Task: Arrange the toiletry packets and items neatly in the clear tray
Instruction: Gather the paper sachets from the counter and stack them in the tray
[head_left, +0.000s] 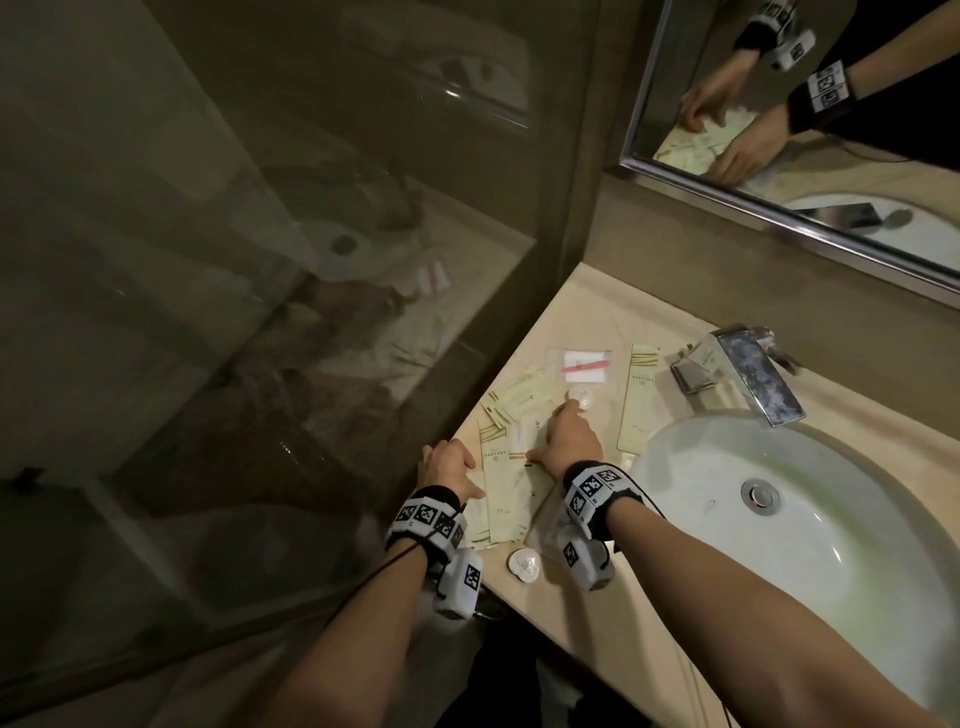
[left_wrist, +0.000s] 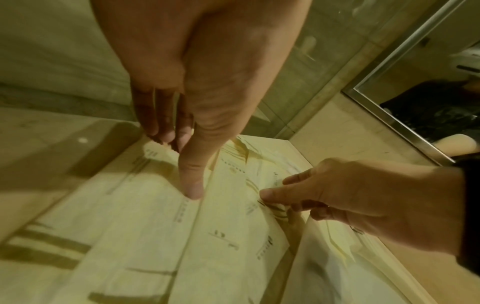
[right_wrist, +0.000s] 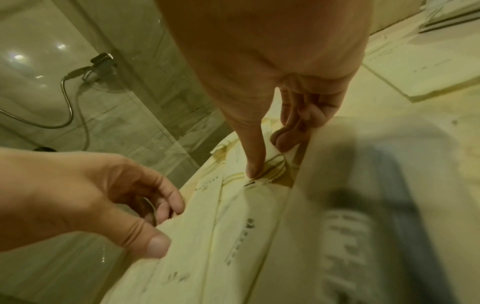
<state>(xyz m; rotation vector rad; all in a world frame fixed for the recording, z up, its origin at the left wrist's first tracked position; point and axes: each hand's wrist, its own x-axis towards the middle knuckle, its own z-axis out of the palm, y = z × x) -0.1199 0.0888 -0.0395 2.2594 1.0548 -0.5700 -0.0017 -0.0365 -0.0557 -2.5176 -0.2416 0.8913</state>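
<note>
Head view: from above, facing forward and down over both forearms onto the worktop; sink at right, mirror beyond.
Left wrist view: very near, along the left hand onto the packets; right hand enters from the right.
Right wrist view: very near, along the right hand's thumb; left hand enters from the left.
Shared: packets, both hands.

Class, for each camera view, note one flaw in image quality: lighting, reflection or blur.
Head view: dim, with reflections in the glass partition. Left wrist view: yellow cast over the packets, soft edges. Right wrist view: a dark smeared blur at lower right.
</note>
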